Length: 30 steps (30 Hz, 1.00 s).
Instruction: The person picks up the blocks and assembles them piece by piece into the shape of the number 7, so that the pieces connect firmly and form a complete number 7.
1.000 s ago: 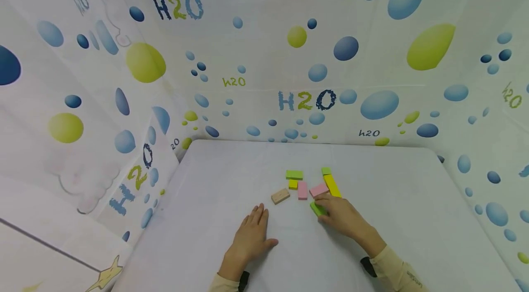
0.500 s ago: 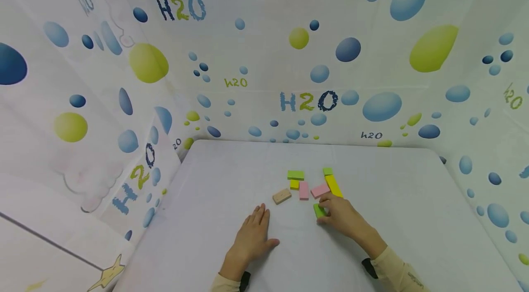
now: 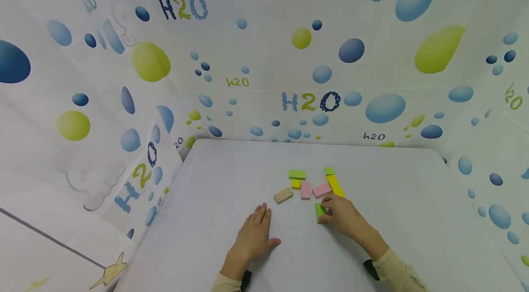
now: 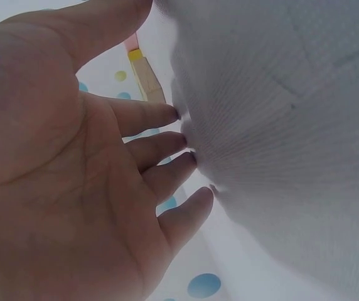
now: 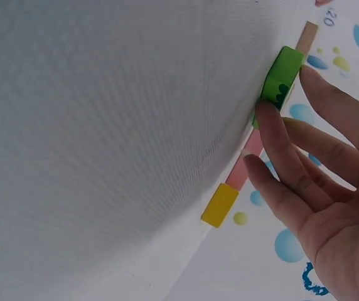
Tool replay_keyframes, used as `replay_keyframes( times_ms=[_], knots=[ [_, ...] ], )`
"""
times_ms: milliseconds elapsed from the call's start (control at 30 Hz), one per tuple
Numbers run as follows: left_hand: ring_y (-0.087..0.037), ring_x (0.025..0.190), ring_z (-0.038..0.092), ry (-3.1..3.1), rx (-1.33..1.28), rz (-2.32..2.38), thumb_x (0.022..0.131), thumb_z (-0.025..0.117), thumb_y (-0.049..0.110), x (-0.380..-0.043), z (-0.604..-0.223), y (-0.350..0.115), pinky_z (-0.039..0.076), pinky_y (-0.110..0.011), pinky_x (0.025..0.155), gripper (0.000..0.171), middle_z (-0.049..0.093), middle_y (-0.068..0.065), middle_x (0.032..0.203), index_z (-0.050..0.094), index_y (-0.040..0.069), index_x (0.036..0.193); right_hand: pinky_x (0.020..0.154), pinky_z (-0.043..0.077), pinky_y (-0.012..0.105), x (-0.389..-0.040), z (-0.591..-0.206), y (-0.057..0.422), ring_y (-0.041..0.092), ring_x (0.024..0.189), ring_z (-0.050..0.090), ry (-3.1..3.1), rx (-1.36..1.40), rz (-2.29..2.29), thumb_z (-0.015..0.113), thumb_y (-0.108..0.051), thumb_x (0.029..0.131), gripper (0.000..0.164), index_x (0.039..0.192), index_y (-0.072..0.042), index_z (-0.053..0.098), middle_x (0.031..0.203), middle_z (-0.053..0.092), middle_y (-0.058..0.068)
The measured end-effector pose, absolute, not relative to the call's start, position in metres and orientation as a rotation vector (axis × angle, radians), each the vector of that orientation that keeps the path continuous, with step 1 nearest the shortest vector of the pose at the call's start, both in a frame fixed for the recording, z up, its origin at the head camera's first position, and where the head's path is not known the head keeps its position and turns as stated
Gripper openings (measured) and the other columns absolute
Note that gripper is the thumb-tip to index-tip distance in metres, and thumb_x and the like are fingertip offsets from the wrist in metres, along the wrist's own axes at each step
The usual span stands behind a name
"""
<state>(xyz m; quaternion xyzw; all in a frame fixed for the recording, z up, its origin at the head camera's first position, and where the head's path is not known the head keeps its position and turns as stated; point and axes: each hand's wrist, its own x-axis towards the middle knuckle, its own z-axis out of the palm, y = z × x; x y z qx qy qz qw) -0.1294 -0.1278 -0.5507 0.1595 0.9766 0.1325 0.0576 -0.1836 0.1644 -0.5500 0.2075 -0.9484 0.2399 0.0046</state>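
On the white-covered table my right hand pinches a green block between thumb and fingers. In the right wrist view the thumb touches one end of that green block, while a fingertip meets its other end. Just beyond the hand lie a pink block and a long yellow block, partly covered by the fingers. My left hand rests palm down, fingers straight and thumb spread, holding nothing. Nearest to its fingertips is a natural wood block.
A second pink block, a small yellow block and a green block stand close together. A small light green block touches the far end of the long yellow one. Behind the table hangs a bubble-patterned curtain.
The green block in my right hand has turned from slanted to nearly straight, away from the pink block. My left hand stays in place. The head view has shifted slightly.
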Motion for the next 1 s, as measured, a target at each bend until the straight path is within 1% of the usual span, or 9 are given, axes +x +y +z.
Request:
replay_keyframes(
  times_ms=[67,100,233,467,667,1000],
  knots=[
    [-0.04,0.152,0.034,2.957,0.482,0.408,0.09,0.08,0.045,-0.1292,-0.5501,-0.1276,0.035,-0.055,0.12,0.09,0.035,-0.025,0.164,0.043,-0.007,0.154,0.071,0.055,0.027,-0.1824,-0.5491,0.1641,0.01,0.078,0.061,-2.979,0.617,0.771,0.093,-0.019,0.077,0.024,0.084,-0.011,0.071,0.101,0.068,0.002],
    [-0.04,0.152,0.034,2.956,0.483,0.411,0.09,0.08,0.045,-0.1292,-0.5499,-0.1275,0.035,-0.055,0.12,0.09,0.035,-0.025,0.164,0.043,-0.007,0.154,0.071,0.056,0.028,-0.182,-0.5486,0.164,0.01,0.078,0.062,-2.985,0.606,0.776,0.094,-0.019,0.077,0.025,0.088,-0.008,0.074,0.1,0.068,0.002],
    [-0.04,0.152,0.034,2.954,0.485,0.42,0.09,0.08,0.045,-0.129,-0.5488,-0.1272,0.035,-0.055,0.12,0.09,0.035,-0.025,0.164,0.043,-0.007,0.154,0.071,0.055,0.027,-0.1806,-0.5472,0.1637,0.008,0.076,0.062,-3.011,0.552,0.769,0.095,-0.022,0.074,0.037,0.102,-0.003,0.079,0.094,0.068,0.0],
    [-0.04,0.152,0.035,2.967,0.495,0.402,0.09,0.08,0.045,-0.1299,-0.5516,-0.1285,0.035,-0.055,0.12,0.09,0.036,-0.025,0.164,0.043,-0.007,0.154,0.07,0.055,0.027,-0.1794,-0.5476,0.164,0.007,0.076,0.062,-3.02,0.528,0.795,0.095,-0.028,0.074,0.04,0.102,-0.006,0.077,0.092,0.067,-0.002],
    [-0.041,0.152,0.035,2.971,0.503,0.431,0.09,0.08,0.044,-0.131,-0.5519,-0.1295,0.035,-0.055,0.12,0.089,0.036,-0.026,0.163,0.043,-0.007,0.154,0.07,0.055,0.026,-0.1789,-0.5476,0.1624,0.006,0.075,0.059,-3.026,0.512,0.774,0.095,-0.029,0.074,0.04,0.102,-0.007,0.075,0.092,0.064,-0.002],
    [-0.04,0.151,0.035,2.973,0.505,0.425,0.09,0.08,0.044,-0.1303,-0.5525,-0.1296,0.035,-0.055,0.12,0.089,0.037,-0.025,0.163,0.043,-0.007,0.154,0.071,0.056,0.029,-0.1761,-0.5488,0.1598,0.006,0.077,0.061,-3.051,0.488,0.763,0.095,-0.033,0.073,0.042,0.102,-0.01,0.074,0.094,0.065,-0.004]
  ],
)
